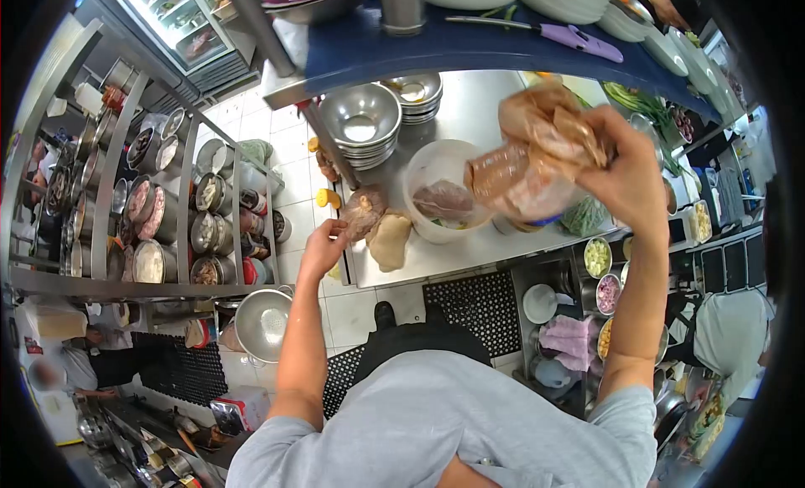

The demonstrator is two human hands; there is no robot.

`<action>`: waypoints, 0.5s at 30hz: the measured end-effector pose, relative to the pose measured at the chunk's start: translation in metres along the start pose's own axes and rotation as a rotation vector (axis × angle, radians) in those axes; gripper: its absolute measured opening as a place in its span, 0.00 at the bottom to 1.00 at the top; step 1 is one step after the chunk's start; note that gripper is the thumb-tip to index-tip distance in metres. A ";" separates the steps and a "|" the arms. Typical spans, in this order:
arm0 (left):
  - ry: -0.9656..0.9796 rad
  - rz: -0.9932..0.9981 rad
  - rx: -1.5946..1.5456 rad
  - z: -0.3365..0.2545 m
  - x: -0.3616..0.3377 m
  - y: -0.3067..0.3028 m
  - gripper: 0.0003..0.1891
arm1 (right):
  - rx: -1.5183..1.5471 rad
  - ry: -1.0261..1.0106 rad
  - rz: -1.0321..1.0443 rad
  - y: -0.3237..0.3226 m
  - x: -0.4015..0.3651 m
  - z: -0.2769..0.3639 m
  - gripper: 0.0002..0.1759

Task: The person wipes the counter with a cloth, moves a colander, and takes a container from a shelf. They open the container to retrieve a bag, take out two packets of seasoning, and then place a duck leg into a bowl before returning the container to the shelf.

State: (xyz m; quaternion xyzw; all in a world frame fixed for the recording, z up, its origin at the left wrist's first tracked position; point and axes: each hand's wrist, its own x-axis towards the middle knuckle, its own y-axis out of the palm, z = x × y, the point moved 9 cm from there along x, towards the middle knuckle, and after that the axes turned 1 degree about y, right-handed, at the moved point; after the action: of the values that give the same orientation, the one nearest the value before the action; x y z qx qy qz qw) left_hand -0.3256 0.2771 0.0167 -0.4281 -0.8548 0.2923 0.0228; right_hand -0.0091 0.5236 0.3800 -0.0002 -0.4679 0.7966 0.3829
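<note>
My right hand [620,173] is raised over the steel counter, its fingers closed on a brownish, wet-looking plastic bag [549,127]. Part of the bag hangs over the right side of a round translucent tub [432,165]. Inside the tub lies a dark piece of meat [444,200]. At the counter's left front edge, my left hand [325,243] pinches the edge of a brownish meat piece [363,211]. Against that piece rests a paler, beige piece [389,241].
Stacked steel bowls [360,119] stand behind the tub. A blue shelf [495,48] with a purple lighter [583,42] overhangs the counter [369,274]. A post rises at left. Filled containers [598,258] stand at right; a colander [264,324] is lower left.
</note>
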 end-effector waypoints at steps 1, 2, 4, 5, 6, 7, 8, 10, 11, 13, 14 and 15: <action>-0.004 -0.033 -0.021 0.015 0.003 0.001 0.16 | 0.046 0.029 0.003 0.010 0.009 0.003 0.22; -0.009 -0.067 -0.040 0.028 0.008 0.001 0.16 | 0.093 0.058 0.007 0.022 0.017 0.004 0.22; 0.012 -0.133 -0.028 0.036 0.011 -0.004 0.17 | 0.136 0.094 0.003 0.045 0.029 -0.001 0.21; 0.044 -0.164 0.002 0.033 0.016 -0.004 0.17 | 0.171 0.114 0.001 0.055 0.034 -0.006 0.21; 0.077 -0.193 0.032 0.028 0.020 -0.003 0.17 | 0.204 0.136 -0.003 0.060 0.039 -0.009 0.21; 0.108 -0.193 0.113 0.023 0.027 0.001 0.18 | 0.212 0.143 0.022 0.065 0.043 -0.006 0.21; 0.142 -0.190 0.192 0.018 0.035 0.008 0.20 | 0.181 0.143 0.032 0.068 0.048 -0.008 0.21; 0.157 -0.220 0.263 0.006 0.049 0.022 0.22 | 0.115 0.141 0.051 0.069 0.059 -0.014 0.21; 0.136 -0.252 0.262 0.001 0.053 0.028 0.21 | 0.057 0.153 0.053 0.068 0.060 -0.011 0.21; 0.075 -0.284 0.267 -0.005 0.057 0.037 0.20 | -0.082 0.089 0.033 0.069 0.058 0.002 0.22; 0.081 -0.279 0.271 -0.007 0.059 0.041 0.19 | -0.160 0.056 0.012 0.065 0.056 0.008 0.22; 0.090 -0.275 0.273 -0.005 0.062 0.045 0.18 | 0.019 0.058 0.000 0.070 0.054 0.000 0.23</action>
State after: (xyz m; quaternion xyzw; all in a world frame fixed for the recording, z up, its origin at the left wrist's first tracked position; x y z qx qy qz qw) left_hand -0.3313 0.3466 -0.0152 -0.3127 -0.8559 0.3801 0.1588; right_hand -0.0896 0.5372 0.3472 -0.0195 -0.4490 0.8007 0.3961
